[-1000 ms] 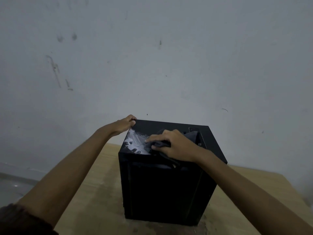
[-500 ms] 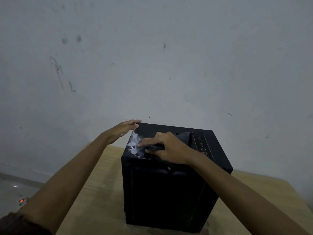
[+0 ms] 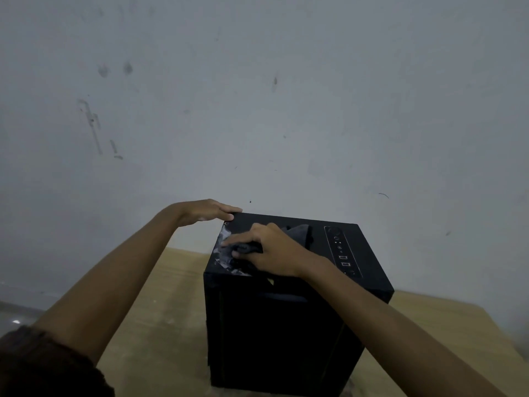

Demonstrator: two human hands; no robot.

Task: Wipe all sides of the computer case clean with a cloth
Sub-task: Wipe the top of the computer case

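The black, box-shaped metal computer case (image 3: 286,333) stood upright on the pale wooden table (image 3: 160,310), close in front of the scuffed grey-white wall (image 3: 286,110). On the case's top panel, the right hand (image 3: 272,250) gripped a bunched dark grey cloth (image 3: 299,233). Its fingers were curled round the wad and pressed it down near the case's left edge. The left hand (image 3: 206,212) rested on the case's far left corner with its fingers straight and together, apparently steadying the box. A whitish smear of dust or residue (image 3: 223,245) ran along the left edge of the top, from just beside the cloth down to the near left corner. A narrow strip of buttons and ports (image 3: 340,250) lay along the right side of the top.

The step in hand looked like cleaning the top panel, with the smear as the target. To do it well, the strokes should overlap and carry the residue off the case's left edge, not back across the panel. The cloth should be refolded to a fresh face once it loads up. The left hand should brace against the push, and pressure should ease over the button strip. In this dim light it was impossible to tell how clean the side walls were.
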